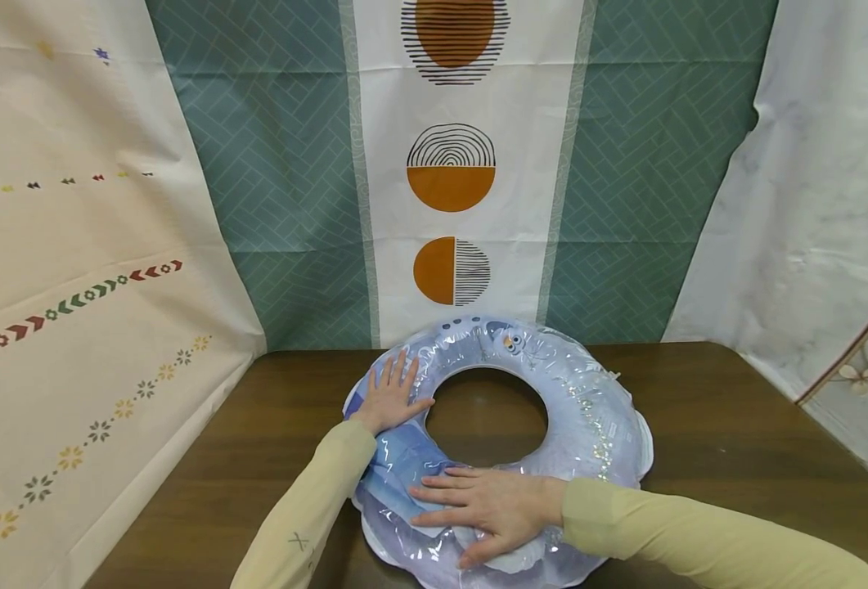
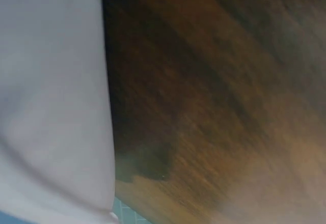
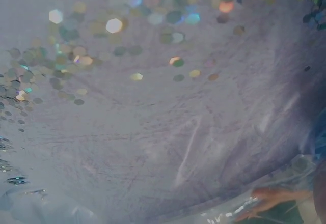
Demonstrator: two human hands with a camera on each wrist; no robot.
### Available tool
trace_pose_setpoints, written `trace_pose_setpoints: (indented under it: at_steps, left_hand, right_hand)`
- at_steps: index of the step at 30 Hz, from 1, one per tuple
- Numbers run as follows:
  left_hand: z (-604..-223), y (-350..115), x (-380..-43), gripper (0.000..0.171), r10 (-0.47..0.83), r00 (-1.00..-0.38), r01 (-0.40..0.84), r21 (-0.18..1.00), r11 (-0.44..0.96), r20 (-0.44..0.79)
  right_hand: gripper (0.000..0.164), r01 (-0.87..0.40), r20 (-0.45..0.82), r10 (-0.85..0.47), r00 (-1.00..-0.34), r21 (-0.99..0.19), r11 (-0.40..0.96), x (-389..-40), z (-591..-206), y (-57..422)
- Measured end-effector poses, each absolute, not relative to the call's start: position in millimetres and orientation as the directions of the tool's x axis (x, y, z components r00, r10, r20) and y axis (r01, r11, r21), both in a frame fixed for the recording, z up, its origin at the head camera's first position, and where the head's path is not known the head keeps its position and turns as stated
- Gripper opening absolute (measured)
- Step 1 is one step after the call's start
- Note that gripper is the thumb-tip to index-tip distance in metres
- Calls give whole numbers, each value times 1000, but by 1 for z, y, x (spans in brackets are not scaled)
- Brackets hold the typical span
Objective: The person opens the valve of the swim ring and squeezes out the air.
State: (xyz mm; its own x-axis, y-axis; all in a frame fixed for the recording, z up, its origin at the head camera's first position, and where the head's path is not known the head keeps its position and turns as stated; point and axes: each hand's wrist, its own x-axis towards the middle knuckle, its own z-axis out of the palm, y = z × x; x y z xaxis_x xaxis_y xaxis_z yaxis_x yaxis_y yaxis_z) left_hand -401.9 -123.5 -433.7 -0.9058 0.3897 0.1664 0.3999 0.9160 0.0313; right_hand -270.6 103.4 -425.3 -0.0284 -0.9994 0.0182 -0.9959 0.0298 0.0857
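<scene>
An inflated swim ring in pale blue and lilac, with a clear shiny skin, a cartoon snowman print and loose glitter inside, lies on the brown wooden table. My left hand rests with spread, straight fingers on its left side. Across the near side my right hand lies flat, fingers extended to the left. In the right wrist view the ring's glittery lilac surface fills most of the picture. The left wrist view shows a blurred pale surface beside the wood and no hand.
Behind the table hangs a green and white cloth with orange circle prints. A cream patterned cloth drapes along the left, and a white marbled one along the right. Table wood shows through the ring's hole.
</scene>
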Motion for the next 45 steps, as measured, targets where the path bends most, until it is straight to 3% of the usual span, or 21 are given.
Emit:
trace_pose_setpoints:
  at_steps: [17,28,37,45]
  left_hand:
    - [-430,-121,-398,82,395,-910,402,37,915,125]
    - [-432,-123,-396,89,422,-888,448,137,883,182]
    - [-434,-122,-398,81,402,-904,412,52,910,145]
    - [-438,-122,-399,82,407,-902,418,54,907,143]
  right_hand:
    - [66,-998,-9,-999,-32,60,32,-272,-424,103]
    - [64,-998,-37,-998,-49,49,47,-273,-424,103]
    - [64,-997,-50,-998,-43,70,40,-273,-420,102]
    - [64,-997,-53,-998,-39,67,36,-272,-419,101]
